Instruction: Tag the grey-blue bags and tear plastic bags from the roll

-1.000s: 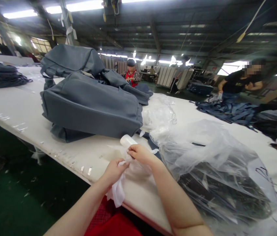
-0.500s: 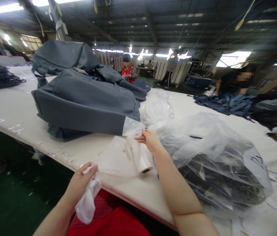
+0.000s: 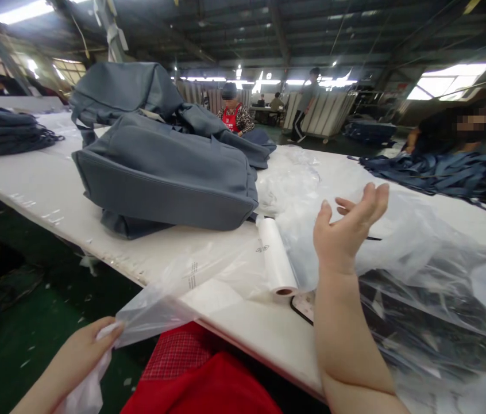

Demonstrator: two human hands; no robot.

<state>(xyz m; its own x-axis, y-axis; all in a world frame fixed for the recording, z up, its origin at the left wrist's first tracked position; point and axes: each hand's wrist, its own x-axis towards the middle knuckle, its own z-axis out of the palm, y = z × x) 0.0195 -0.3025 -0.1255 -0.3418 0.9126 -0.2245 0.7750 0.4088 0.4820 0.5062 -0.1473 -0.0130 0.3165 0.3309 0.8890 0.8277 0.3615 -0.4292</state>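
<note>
My left hand (image 3: 92, 345) is closed on the end of a thin clear plastic bag (image 3: 174, 287), beyond the table's front edge. The bag stretches from that hand to a white roll of plastic bags (image 3: 277, 256), which lies on the white table with its hollow core facing me. My right hand (image 3: 350, 221) is raised to the right of the roll, fingers apart, with nothing in it. Left of the roll, a grey-blue bag (image 3: 169, 178) lies on its side, with more grey-blue bags (image 3: 126, 86) heaped behind.
Clear plastic wrapping (image 3: 424, 247) covers dark goods on the right. A stack of dark blue pieces (image 3: 6, 129) sits at far left, and blue straps (image 3: 432, 169) are piled at far right. A person in a red apron (image 3: 232, 118) is across the table; another person (image 3: 436, 132) is behind the straps.
My left hand has drawn the plastic further left and down, off the roll. My right hand has left the roll and lifted to the right, opening. The view has shifted slightly.
</note>
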